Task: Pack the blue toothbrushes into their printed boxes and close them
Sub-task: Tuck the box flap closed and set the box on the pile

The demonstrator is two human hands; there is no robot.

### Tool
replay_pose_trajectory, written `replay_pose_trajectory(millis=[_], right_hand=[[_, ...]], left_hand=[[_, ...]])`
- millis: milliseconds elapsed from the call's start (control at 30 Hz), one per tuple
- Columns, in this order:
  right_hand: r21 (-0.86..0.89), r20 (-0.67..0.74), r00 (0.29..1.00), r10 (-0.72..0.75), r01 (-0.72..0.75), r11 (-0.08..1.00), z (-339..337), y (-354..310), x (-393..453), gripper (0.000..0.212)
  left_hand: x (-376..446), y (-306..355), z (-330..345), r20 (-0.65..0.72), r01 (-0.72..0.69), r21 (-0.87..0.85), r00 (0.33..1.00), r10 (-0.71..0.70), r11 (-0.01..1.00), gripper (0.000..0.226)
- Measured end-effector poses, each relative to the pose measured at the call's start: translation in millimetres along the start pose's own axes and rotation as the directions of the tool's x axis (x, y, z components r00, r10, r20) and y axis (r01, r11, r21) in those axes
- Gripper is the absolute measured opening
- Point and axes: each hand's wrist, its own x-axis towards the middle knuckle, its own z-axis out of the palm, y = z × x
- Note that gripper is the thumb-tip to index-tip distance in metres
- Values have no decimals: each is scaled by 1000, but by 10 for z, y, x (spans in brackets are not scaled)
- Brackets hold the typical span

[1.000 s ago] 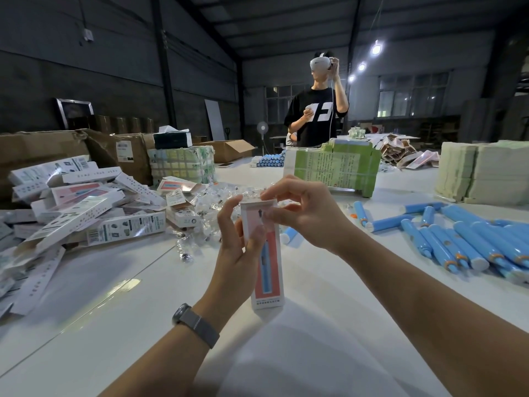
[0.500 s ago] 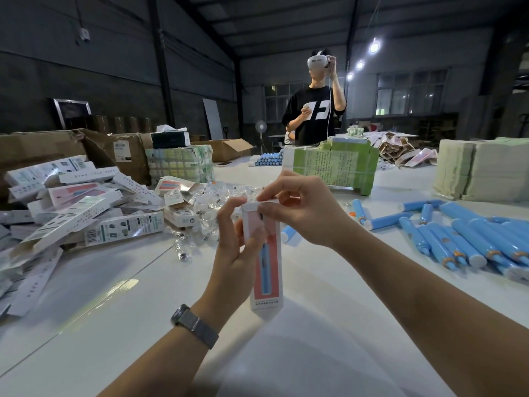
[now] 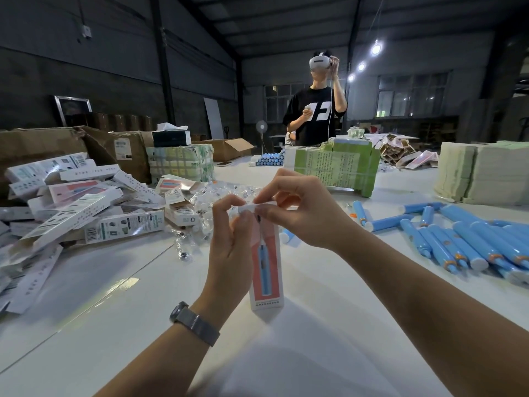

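Box stands upright over the counter, long axis vertical, left hand clasping its upper side while right hand, directly above, pinches the top flap to fold it shut.

I stand in a dim warehouse with dark walls, bright ceiling lamps, far windows and a standing fan.

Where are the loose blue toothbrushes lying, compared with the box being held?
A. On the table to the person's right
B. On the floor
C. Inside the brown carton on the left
A: the blue toothbrushes lie in a heap on the white table, right of the printed box.
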Motion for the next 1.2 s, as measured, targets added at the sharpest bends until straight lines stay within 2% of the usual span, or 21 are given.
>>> replay_pose_trajectory(millis=[100, 233, 467, 633, 833, 1200], right_hand=[[-9, -20, 1000, 2, -3, 1000, -5, -5, 0, 6], [-11, -21, 1000, -11, 11, 1000, -7, -19, 3, 6], [-2, -26, 999, -21, 21, 1000, -14, -19, 16, 1], [10, -35, 999, -7, 8, 1000, -15, -2, 28, 4], [36, -2, 999, 44, -44, 998, -78, -45, 54, 16], [52, 77, 991, 111, -115, 992, -167, -196, 73, 20]], left_hand=[[-13, -12, 14, 8, 0, 0, 1000, 0, 1000, 7], [-21, -25, 19, 12, 15, 20, 1000, -15, 1000, 8], [-39, 23, 27, 5, -6, 124, 1000, 6, 992, 12], [-49, -23, 21, 41, -39, 139, 999, 34, 990, 22], [-54, -43, 17, 63, -47, 137, 997, 38, 989, 29], [-52, 20, 6, 76, -77, 141, 995, 67, 987, 34]])
